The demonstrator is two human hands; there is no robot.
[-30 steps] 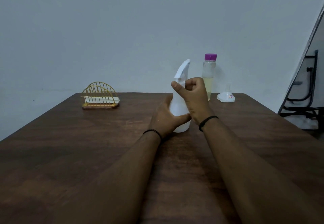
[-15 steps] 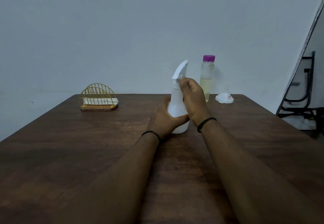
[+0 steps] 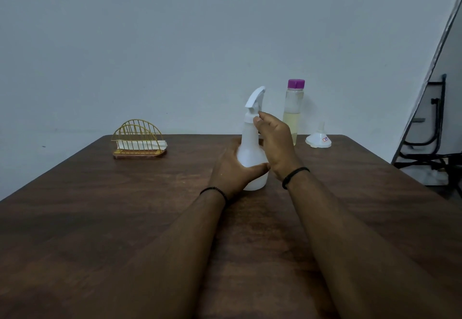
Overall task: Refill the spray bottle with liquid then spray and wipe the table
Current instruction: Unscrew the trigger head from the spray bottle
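white plastic spray bottle point(image 3: 251, 153) stood upright mid brown wooden table point(image 3: 100, 206) | left hand point(image 3: 233, 170) wrapped round its body | right hand point(image 3: 277, 141) pinched its neck collar | purple-capped clear bottle of yellowish liquid point(image 3: 293, 111) and small white funnel point(image 3: 318, 138) behind

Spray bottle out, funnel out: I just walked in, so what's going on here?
A person is working on the white spray bottle, which stands upright on the wooden table. The left hand grips its body; the right hand has its fingertips at the collar under the trigger head, apparently unscrewing it. Behind stand a purple-capped bottle of yellowish liquid, cap on, and a white funnel, untouched.
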